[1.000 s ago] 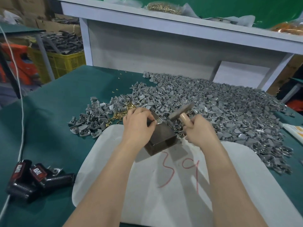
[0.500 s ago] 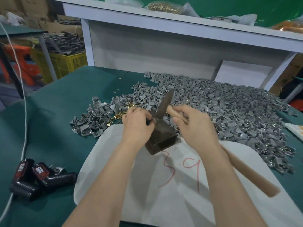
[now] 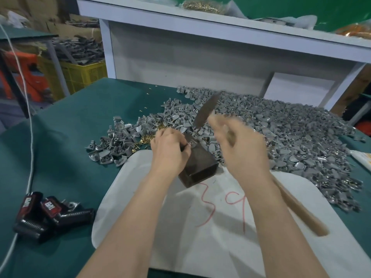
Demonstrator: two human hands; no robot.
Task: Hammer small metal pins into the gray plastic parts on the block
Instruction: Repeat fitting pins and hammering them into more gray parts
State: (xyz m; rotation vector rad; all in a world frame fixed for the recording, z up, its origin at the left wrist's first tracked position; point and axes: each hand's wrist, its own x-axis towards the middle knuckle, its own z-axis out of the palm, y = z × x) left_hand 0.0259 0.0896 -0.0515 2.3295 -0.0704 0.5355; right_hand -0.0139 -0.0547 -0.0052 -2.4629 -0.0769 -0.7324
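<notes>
Left hand (image 3: pixel 170 150) curls over the far-left top of a dark rectangular metal block (image 3: pixel 200 167). Its fingers pinch 1 small gray plastic part (image 3: pixel 193 144) seated there; the pin is too small to make out.

Right hand (image 3: pixel 243 151) is motion-blurred, fingers wrapped round a wooden-handled hammer (image 3: pixel 301 209). The metal head is raised above the part, not touching.

The block stands at the far edge of a white board with red numerals (image 3: pixel 200 247) on the green table (image 3: pixel 80 137).

Judged mid-strike on 1 part. A large heap of gray plastic parts (image 3: pixel 291 137) spreads far and right. Loose brass pins (image 3: pixel 147 139) lie just left of the left hand. Pinned and unpinned parts cannot be told apart; much probably remains.
</notes>
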